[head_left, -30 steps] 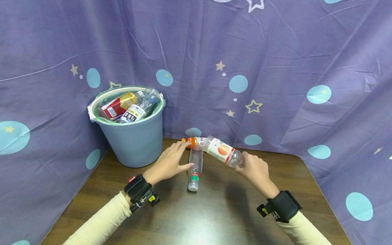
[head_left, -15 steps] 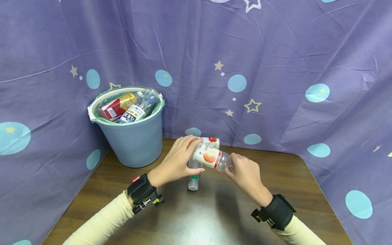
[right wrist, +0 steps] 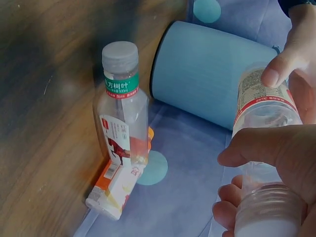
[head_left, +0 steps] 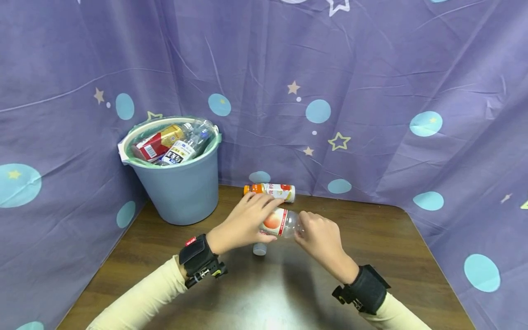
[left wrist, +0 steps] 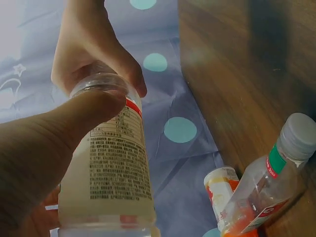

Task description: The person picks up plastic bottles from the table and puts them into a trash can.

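In the head view a peach-label bottle (head_left: 277,222) is held level above the table (head_left: 371,238), well to the right of the blue bucket (head_left: 181,192); its body is wrapped by the left hand (head_left: 243,222) while its neck end is gripped by the right hand (head_left: 317,236), a two-handed hold that steadies the body against the cap end. Under it a clear bottle (head_left: 260,248) lies on the wood, and an orange-capped bottle (head_left: 270,190) lies by the curtain, both right of the bucket, which is filled with cartons and bottles. In the left wrist view the peach-label bottle (left wrist: 111,168) is seen pinned by the thumb; fine print covers its label but cannot be read. In the right wrist view the cap is enclosed by curled fingers (right wrist: 269,148); on the clear bottle (right wrist: 121,123), in front of the bucket (right wrist: 207,74), a green neck band bears Chinese characters and what seems "500ml".
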A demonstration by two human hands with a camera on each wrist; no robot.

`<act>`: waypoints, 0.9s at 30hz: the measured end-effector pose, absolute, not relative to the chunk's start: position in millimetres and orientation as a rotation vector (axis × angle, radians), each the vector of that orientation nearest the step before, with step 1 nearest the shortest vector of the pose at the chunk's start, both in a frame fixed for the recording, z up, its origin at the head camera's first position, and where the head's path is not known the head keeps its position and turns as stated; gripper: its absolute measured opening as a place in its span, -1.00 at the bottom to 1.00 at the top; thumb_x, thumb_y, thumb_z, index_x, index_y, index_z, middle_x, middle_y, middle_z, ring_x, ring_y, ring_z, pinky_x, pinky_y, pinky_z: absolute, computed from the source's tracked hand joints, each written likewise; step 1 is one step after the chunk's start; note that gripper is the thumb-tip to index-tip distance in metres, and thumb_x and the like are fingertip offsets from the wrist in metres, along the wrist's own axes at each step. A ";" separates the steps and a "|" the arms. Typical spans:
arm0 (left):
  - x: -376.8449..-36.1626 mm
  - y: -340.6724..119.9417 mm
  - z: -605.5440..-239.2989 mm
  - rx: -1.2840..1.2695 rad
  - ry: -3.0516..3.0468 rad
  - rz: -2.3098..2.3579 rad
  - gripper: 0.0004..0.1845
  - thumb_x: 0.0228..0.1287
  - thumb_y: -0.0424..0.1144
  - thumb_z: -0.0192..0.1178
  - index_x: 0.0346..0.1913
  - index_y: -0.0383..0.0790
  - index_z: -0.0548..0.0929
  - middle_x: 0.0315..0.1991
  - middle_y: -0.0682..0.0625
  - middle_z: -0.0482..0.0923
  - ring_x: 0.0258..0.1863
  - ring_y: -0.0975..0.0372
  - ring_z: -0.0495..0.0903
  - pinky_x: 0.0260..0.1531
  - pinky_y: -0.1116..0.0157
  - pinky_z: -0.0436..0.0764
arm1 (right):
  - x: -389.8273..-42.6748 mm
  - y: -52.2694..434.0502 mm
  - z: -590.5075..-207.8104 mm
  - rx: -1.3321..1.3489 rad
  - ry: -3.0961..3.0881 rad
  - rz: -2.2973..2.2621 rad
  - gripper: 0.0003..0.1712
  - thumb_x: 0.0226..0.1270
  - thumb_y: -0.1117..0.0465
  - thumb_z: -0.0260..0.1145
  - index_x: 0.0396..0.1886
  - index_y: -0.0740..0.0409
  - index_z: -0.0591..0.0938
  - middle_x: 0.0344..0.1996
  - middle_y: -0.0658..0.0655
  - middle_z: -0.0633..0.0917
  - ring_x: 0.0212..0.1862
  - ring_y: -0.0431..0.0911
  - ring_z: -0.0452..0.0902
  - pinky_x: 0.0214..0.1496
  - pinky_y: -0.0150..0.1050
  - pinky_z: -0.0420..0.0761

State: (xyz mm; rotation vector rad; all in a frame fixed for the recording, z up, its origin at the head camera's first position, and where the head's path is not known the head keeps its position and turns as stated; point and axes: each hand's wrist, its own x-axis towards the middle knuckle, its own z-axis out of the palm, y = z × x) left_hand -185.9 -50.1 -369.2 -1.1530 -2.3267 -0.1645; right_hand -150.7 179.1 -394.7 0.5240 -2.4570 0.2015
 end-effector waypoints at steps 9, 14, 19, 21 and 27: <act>-184.0 -45.9 -372.4 -1.138 -2.350 -0.082 -0.06 -0.18 0.32 0.54 0.29 -0.06 0.52 0.04 0.03 0.64 0.06 0.13 0.63 0.04 0.17 0.61 | -148.6 171.6 -398.5 0.551 -2.463 0.181 -0.64 -0.17 0.21 0.59 -0.49 0.07 0.53 -0.64 -0.04 0.55 -0.64 -0.15 0.38 -0.65 -0.24 0.37; -183.7 -45.3 -374.0 -1.126 -2.380 -0.031 -0.11 -0.20 0.31 0.54 0.24 -0.01 0.54 -0.05 0.07 0.66 -0.08 0.18 0.65 -0.10 0.21 0.63 | -148.3 168.6 -399.7 0.558 -2.457 0.172 -0.65 -0.17 0.19 0.58 -0.51 0.04 0.52 -0.65 -0.05 0.55 -0.64 -0.14 0.39 -0.65 -0.24 0.36; -185.0 -46.1 -376.1 -1.123 -2.380 0.043 -0.20 -0.18 0.27 0.51 0.17 -0.01 0.59 -0.13 0.09 0.66 -0.17 0.22 0.67 -0.19 0.27 0.64 | -148.6 167.2 -401.0 0.569 -2.455 0.168 -0.65 -0.16 0.19 0.59 -0.50 0.03 0.53 -0.64 -0.06 0.56 -0.63 -0.16 0.40 -0.64 -0.25 0.37; -185.0 -46.2 -376.7 -1.126 -2.389 0.055 -0.23 -0.18 0.26 0.51 0.14 -0.02 0.60 -0.16 0.10 0.65 -0.21 0.23 0.66 -0.23 0.29 0.64 | -148.5 166.9 -401.7 0.568 -2.465 0.172 -0.65 -0.16 0.18 0.59 -0.50 0.03 0.53 -0.65 -0.07 0.56 -0.63 -0.17 0.40 -0.64 -0.26 0.37; -183.8 -47.3 -374.5 -1.135 -2.428 0.063 -0.26 -0.18 0.26 0.52 0.09 -0.01 0.61 -0.21 0.11 0.63 -0.24 0.25 0.65 -0.29 0.31 0.63 | -148.9 166.6 -401.8 0.563 -2.509 0.173 -0.62 -0.15 0.13 0.61 -0.49 0.03 0.52 -0.66 -0.08 0.51 -0.64 -0.19 0.34 -0.65 -0.28 0.30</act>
